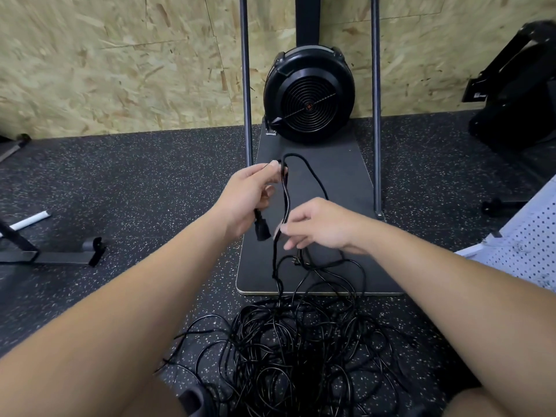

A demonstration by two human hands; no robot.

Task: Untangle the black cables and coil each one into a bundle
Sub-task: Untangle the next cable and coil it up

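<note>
Speckled rubber floor [135,182] runs under everything, with a white tube [30,219] and a dark metal frame foot [60,254] lying at the far left. Moving right, the left hand [249,197] is raised over a dark board [340,176], its fingers curled around a black cable [313,176] near the top of a loop; a plug end [261,228] hangs just below that hand. Beside it, slightly lower, the right hand [319,225] pinches the same cable between thumb and fingertips, the strand running up between the two hands. From there the cable drops into a tangled heap of black cables [288,350] spread on the floor in front of the board's near edge. Behind the board, a round black fan unit [310,94] stands between two upright poles [375,100], against a chipboard wall [120,61]. At the far right lies a white perforated panel [523,245].
</note>
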